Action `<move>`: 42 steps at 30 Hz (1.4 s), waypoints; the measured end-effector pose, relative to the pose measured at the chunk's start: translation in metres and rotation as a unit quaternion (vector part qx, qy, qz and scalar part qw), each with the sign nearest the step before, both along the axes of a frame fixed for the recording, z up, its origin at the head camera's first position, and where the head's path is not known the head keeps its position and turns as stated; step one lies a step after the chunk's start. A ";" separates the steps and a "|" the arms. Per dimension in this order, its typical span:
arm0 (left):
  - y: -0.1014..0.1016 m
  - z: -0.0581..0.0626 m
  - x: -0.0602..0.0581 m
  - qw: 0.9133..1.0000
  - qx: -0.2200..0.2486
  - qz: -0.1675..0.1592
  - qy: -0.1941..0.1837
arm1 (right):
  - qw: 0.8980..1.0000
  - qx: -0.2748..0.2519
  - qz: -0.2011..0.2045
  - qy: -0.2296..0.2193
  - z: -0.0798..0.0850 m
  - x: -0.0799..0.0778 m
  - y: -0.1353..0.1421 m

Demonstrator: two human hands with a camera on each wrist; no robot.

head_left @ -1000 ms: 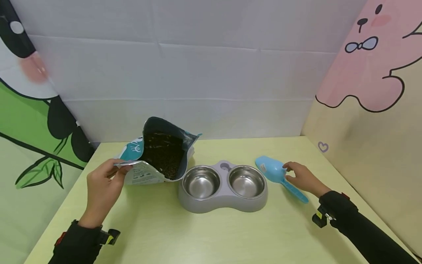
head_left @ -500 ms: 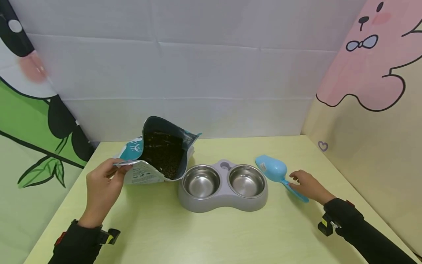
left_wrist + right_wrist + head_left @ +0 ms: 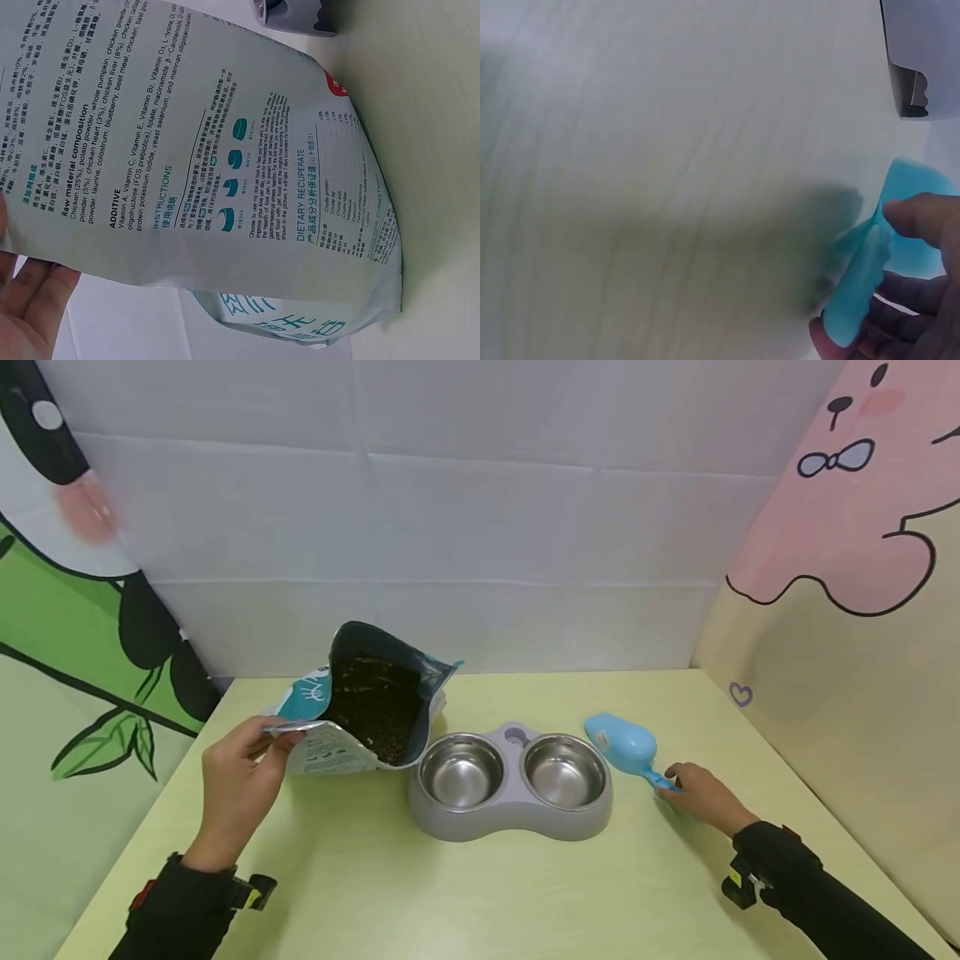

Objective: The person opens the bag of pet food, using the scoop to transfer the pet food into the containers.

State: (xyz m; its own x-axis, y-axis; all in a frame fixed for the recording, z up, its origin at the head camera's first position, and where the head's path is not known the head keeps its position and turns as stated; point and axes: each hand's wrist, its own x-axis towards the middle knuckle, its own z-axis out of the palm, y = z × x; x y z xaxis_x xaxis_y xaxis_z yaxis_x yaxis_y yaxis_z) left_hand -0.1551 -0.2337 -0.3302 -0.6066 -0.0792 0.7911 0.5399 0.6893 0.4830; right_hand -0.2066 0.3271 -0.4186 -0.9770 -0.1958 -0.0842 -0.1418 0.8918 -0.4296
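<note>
My left hand (image 3: 238, 781) pinches the rim of an opened pet food bag (image 3: 333, 753) between thumb and fingers. The bag's mouth gapes toward me, with dark kibble (image 3: 384, 727) inside. In the left wrist view, printed text covers the bag (image 3: 187, 172), and the fingers (image 3: 37, 296) meet its lower edge. On the right, a blue scoop (image 3: 622, 743) lies on the table, bowl toward the back. My right hand (image 3: 703, 795) holds its handle. Seen from the right wrist, the thumb and curled fingers surround the scoop's handle (image 3: 855, 289).
A grey double feeder (image 3: 480, 822) with two steel bowls stands between the bag and the scoop. The pale table (image 3: 420, 902) backs onto a white sheet (image 3: 480, 527). A wall with a pink cartoon figure (image 3: 817, 535) borders the right side.
My right hand has slid from the scoop's neck down toward its handle, and its fingers have closed there. My left hand keeps the bag in place.
</note>
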 end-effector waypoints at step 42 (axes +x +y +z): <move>0.001 -0.004 -0.002 1.000 0.002 0.000 -0.004 | 0.996 0.046 0.002 0.083 0.003 -0.005 0.002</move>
State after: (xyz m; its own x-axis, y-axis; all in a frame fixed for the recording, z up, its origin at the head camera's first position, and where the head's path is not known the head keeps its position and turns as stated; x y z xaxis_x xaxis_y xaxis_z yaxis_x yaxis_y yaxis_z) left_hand -0.1572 -0.2331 -0.3338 -0.6123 -0.0825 0.7863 0.5370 0.6865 0.4902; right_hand -0.2114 0.3292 -0.4154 -0.9781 -0.1992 0.0602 -0.2079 0.9254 -0.3168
